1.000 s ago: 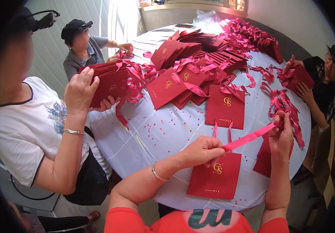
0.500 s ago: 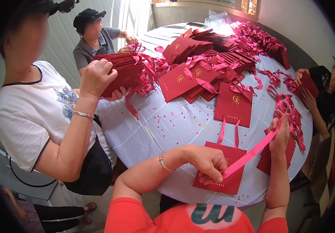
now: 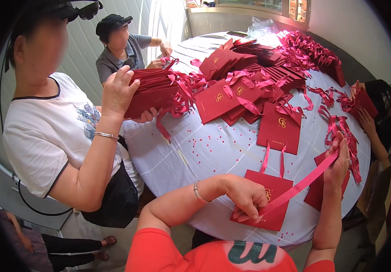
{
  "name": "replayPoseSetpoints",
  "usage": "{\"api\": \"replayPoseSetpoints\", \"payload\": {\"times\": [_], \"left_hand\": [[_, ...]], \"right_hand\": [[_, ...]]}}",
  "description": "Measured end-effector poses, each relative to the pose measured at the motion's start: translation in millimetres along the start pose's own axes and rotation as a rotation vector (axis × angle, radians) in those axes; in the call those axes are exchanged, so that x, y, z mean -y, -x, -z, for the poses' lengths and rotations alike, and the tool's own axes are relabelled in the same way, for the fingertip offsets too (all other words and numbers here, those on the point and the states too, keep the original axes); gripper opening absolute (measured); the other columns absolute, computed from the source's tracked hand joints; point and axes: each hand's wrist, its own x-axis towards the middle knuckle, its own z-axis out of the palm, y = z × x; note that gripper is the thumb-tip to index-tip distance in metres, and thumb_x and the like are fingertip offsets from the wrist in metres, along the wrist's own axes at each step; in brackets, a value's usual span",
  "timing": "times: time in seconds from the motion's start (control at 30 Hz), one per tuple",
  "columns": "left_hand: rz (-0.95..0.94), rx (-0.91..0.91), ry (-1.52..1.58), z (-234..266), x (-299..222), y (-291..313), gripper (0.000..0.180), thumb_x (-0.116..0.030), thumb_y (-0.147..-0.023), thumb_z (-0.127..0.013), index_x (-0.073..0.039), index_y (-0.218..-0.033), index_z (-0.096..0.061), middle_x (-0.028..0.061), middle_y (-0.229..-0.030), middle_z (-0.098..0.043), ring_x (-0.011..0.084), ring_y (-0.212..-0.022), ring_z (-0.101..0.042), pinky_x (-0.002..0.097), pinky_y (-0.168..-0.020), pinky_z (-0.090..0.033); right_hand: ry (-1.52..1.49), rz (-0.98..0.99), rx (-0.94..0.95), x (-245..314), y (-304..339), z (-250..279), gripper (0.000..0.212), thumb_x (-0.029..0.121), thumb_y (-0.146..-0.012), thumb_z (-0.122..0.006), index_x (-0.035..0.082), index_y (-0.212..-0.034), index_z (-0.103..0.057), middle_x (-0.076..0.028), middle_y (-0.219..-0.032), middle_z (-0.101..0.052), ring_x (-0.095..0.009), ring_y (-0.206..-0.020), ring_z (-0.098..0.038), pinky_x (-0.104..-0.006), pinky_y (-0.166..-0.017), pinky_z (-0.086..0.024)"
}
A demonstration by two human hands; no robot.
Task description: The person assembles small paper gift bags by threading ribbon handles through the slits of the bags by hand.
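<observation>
A pink satin ribbon (image 3: 297,186) is stretched slantwise between my two hands. My left hand (image 3: 249,197), closed, pinches its lower end just above a red paper bag (image 3: 277,213) lying flat on the table. Farther to the right, my right hand (image 3: 338,163) is raised with its fingers closed around the ribbon's upper end. Beneath my right forearm lies another red bag (image 3: 315,194), partly hidden. Straight beyond the bag by my left hand lies one more red bag (image 3: 279,129) with gold print and ribbon handles.
The round table has a pale checked cloth (image 3: 159,156) scattered with small red dots. Red bags (image 3: 222,99) and ribbons (image 3: 311,50) are heaped at the back. A person at left holds a stack of bags (image 3: 152,93); two others work at the far left and right.
The whole view has shifted slightly, so things sit a little lower and farther right. My hands keep the ribbon stretched. The person at left has lifted some fingers off the stack.
</observation>
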Motion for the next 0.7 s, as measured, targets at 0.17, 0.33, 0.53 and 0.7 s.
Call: {"api": "replayPoseSetpoints", "payload": {"times": [0.17,0.33,0.53,0.7], "left_hand": [[-0.006,-0.008,0.0,-6.9,-1.4,-2.4,0.011,-0.008,-0.085,-0.061,0.003,-0.085,-0.065,0.0086,-0.065,-0.068,0.0149,-0.053,-0.065,0.0262,-0.05,-0.053],[-0.023,-0.007,-0.035,-5.2,-4.0,-0.5,0.011,-0.007,-0.086,-0.061,0.004,-0.087,-0.063,0.0084,-0.064,-0.067,0.0145,-0.054,-0.064,0.0266,-0.05,-0.051],[-0.007,-0.023,-0.069,-3.3,-5.9,2.0,0.01,-0.006,-0.089,-0.059,0.004,-0.09,-0.061,0.0083,-0.065,-0.067,0.0142,-0.055,-0.065,0.0267,-0.051,-0.051],[-0.03,-0.036,-0.026,-6.8,-2.5,1.4,0.009,-0.004,-0.089,-0.058,0.004,-0.092,-0.061,0.0097,-0.068,-0.069,0.0155,-0.058,-0.067,0.0271,-0.053,-0.053]], "right_hand": [[-0.093,-0.059,0.141,-3.4,-3.6,15.3,0.04,0.032,-0.106,-0.046,0.001,-0.126,-0.059,0.005,-0.073,-0.049,0.0,-0.06,-0.041,-0.0159,-0.051,-0.032],[-0.033,-0.038,0.039,-5.9,-12.2,9.9,0.037,0.03,-0.105,-0.05,0.001,-0.127,-0.059,0.004,-0.078,-0.056,-0.001,-0.067,-0.05,-0.0149,-0.056,-0.037],[-0.152,-0.041,-0.003,-4.2,-27.5,29.3,0.034,0.021,-0.101,-0.058,0.002,-0.128,-0.06,-0.003,-0.104,-0.067,-0.005,-0.083,-0.063,-0.0156,-0.065,-0.047],[-0.269,-0.112,0.076,-0.2,-23.3,27.9,0.034,0.021,-0.101,-0.058,0.001,-0.128,-0.059,-0.006,-0.112,-0.067,-0.008,-0.091,-0.066,-0.0165,-0.067,-0.05]]}}
